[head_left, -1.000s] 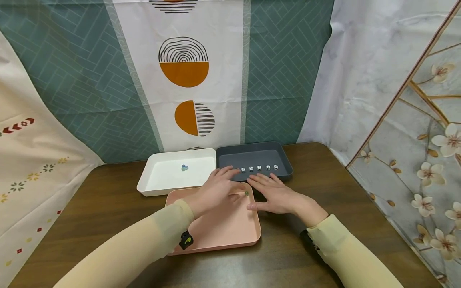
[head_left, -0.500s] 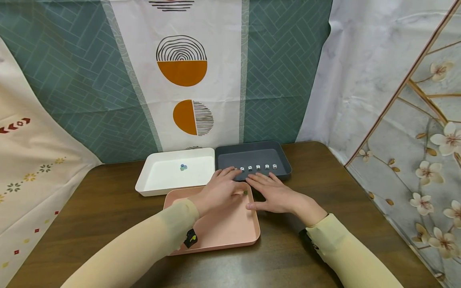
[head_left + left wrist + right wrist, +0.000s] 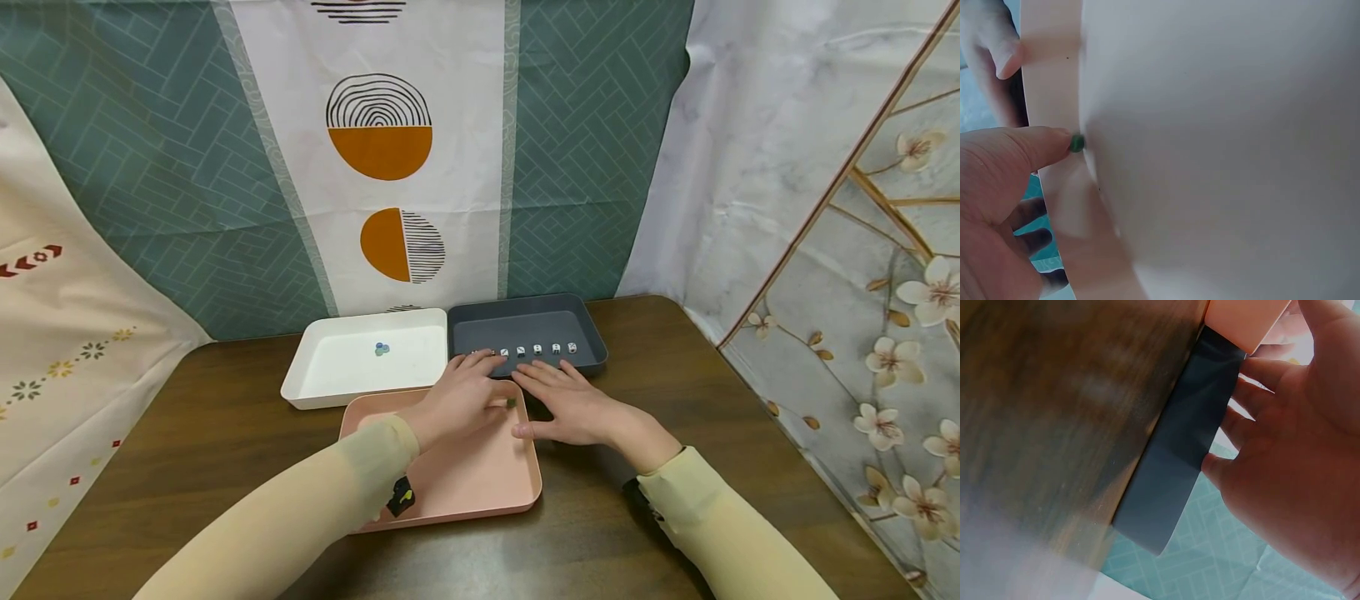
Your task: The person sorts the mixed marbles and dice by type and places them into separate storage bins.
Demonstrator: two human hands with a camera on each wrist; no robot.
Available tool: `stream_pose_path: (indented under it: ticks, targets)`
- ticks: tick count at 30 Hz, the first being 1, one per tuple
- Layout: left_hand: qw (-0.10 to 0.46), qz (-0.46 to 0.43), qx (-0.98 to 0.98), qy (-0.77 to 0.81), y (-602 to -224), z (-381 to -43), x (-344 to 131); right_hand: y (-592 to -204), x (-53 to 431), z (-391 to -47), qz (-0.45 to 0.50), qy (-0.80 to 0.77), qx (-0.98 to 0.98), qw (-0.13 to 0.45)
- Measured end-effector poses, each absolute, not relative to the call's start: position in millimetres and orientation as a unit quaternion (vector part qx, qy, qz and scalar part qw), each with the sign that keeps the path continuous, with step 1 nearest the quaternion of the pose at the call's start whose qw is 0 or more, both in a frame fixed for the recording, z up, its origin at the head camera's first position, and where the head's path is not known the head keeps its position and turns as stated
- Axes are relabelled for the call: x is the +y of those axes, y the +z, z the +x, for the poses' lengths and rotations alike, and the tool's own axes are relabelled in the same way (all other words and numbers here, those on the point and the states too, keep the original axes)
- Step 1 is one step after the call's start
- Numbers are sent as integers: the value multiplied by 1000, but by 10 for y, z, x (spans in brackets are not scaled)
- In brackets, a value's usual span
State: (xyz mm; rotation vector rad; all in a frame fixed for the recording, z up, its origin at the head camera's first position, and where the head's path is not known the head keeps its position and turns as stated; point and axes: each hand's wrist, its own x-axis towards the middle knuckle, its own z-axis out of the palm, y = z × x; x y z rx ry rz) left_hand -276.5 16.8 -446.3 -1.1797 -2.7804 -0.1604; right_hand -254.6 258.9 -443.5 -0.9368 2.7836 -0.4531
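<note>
A small green bead (image 3: 511,402) lies in the far right corner of the pink tray (image 3: 480,479). My left hand (image 3: 459,400) reaches over that tray. In the left wrist view, its extended thumb touches the bead (image 3: 1077,143) beside the tray wall, while its other fingers extend past the rim. My right hand (image 3: 573,408) spreads over the pink tray's right edge, fingertips at the near rim of the dark tray (image 3: 517,321). In the right wrist view, the right hand (image 3: 1291,425) has its fingers along that rim and holds nothing visible.
Several white dice (image 3: 537,349) stand in a row in the dark tray. To its left, a white tray (image 3: 322,375) holds a few blue-green beads (image 3: 382,349). All three trays sit close together on the brown wooden table (image 3: 210,433), with patterned cloths (image 3: 592,150) behind.
My left hand has shifted slightly right, its thumb closing in on the green bead. The right hand stays in nearly the same place. The head view has tilted a little.
</note>
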Motion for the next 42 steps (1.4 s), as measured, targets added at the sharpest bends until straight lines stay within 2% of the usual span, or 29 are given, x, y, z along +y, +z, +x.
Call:
stream_pose_path:
  ticks: [30,42]
  targets:
    - [60,-384,-919,-64,-4585,-2782,199,-4428,2574,-2561,-315,-147,934,87]
    - [67,-371,-924,-66,-4487,-2726,93,-4446,2581,-2554,-318,-149,933,82]
